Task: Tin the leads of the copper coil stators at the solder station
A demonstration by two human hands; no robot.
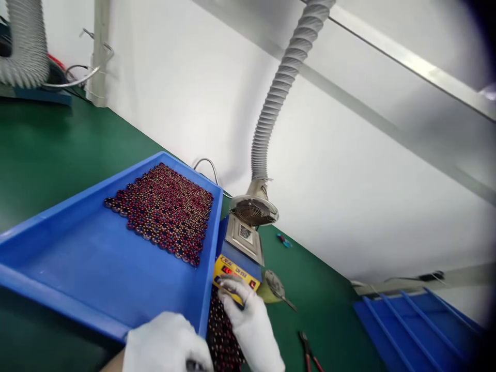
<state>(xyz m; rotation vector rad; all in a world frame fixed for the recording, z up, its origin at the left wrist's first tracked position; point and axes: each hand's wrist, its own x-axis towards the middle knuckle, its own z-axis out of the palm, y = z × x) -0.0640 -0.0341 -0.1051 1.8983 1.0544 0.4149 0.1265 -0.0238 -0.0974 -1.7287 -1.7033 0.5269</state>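
Note:
My left hand (166, 343), in a white glove, is curled at the near right corner of the blue tray (104, 274). A dark bit shows by its fingertips, cut off by the lower edge. My right hand (250, 323), also gloved, has its fingers bent towards the thumb in front of the yellow panel of a small heating device (237, 271). What lies between those fingertips is too small to make out. Under and beside it is a pile of small dark-red and copper ring-shaped parts (222, 336). Many similar round parts (166, 212) lie packed in rows in the tray's far end.
A fume hose (275, 108) with a round metal hood (253, 209) hangs over the device's metal plate (244, 237). To the right lie a round metal tool (275, 284), red-handled pliers (308, 354) and blue trays (411, 330) on the green table (329, 310).

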